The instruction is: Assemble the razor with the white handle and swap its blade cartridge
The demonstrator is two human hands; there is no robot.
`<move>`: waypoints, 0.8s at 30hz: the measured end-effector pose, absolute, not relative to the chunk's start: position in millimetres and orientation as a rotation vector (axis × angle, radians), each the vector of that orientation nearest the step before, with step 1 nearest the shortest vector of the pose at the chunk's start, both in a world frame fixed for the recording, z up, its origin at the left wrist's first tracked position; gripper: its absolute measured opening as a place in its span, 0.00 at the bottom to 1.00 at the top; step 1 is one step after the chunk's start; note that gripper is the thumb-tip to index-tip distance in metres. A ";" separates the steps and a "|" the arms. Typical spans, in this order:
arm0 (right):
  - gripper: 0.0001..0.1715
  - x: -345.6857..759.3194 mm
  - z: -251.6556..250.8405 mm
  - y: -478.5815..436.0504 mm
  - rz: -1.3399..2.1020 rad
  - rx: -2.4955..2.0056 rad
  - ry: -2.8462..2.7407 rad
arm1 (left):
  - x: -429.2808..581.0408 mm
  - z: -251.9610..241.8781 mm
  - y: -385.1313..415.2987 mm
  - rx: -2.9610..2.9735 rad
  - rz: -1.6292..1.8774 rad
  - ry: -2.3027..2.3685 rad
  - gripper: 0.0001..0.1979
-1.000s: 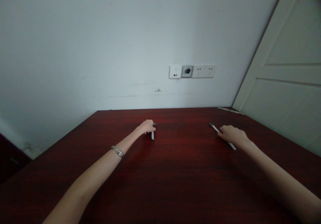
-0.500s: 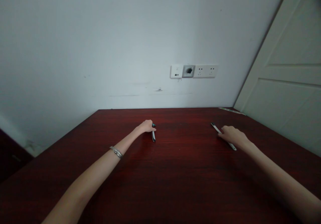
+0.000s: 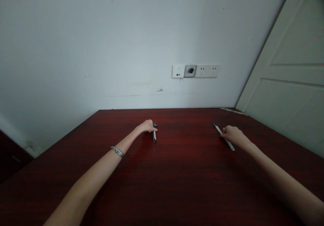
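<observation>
My left hand (image 3: 148, 126) is closed around the middle of a short, slim white-and-black stick-like object (image 3: 154, 137). Its far end looks dark teal, and my fingers hide the part between; its exact kind is too small to make out. Farther right, my right hand (image 3: 234, 135) pinches a longer, thin white stick with a dark tip (image 3: 217, 128). That stick slants from far left to near right, low over or on the table, its middle partly covered by my fingers. A silver bracelet (image 3: 117, 151) circles my left wrist.
Both hands are over a dark red wooden table (image 3: 172, 178). Its far edge meets a white wall with sockets and switches (image 3: 194, 71). A pale panelled door (image 3: 291, 71) borders the right side. A thin printed strip (image 3: 234, 111) lies at the far right corner.
The stick in my right hand has turned slightly, its near end shifting a little left. My left hand and its object are almost unchanged.
</observation>
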State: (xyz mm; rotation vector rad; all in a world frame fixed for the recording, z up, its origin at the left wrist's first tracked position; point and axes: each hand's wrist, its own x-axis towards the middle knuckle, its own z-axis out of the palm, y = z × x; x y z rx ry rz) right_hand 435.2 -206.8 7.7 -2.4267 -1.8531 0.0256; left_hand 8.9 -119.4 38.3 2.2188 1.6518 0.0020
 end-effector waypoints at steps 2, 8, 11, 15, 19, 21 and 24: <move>0.13 434.3 8.6 -207.2 0.049 -2.412 -1.837 | 7.8 37.3 -117.4 2.213 0.005 1.641 0.16; 0.12 418.3 21.2 -211.7 0.107 -2.342 -1.780 | 6.6 34.5 -115.3 2.185 0.012 1.641 0.17; 0.12 400.1 30.6 -213.7 0.130 -2.282 -1.793 | 7.6 33.0 -113.9 2.166 0.014 1.653 0.17; 0.13 363.3 38.8 -214.2 0.164 -2.185 -1.878 | 12.7 33.7 -112.2 2.146 0.031 1.666 0.15; 0.11 316.4 40.2 -214.6 0.138 -2.064 -1.981 | 22.7 37.2 -113.2 2.137 0.068 1.671 0.14; 0.11 293.2 39.0 -214.6 0.134 -2.008 -2.036 | 28.9 39.1 -114.8 2.133 0.077 1.674 0.13; 0.10 263.1 36.3 -213.8 0.139 -1.942 -2.111 | 37.6 40.9 -117.1 2.129 0.082 1.658 0.12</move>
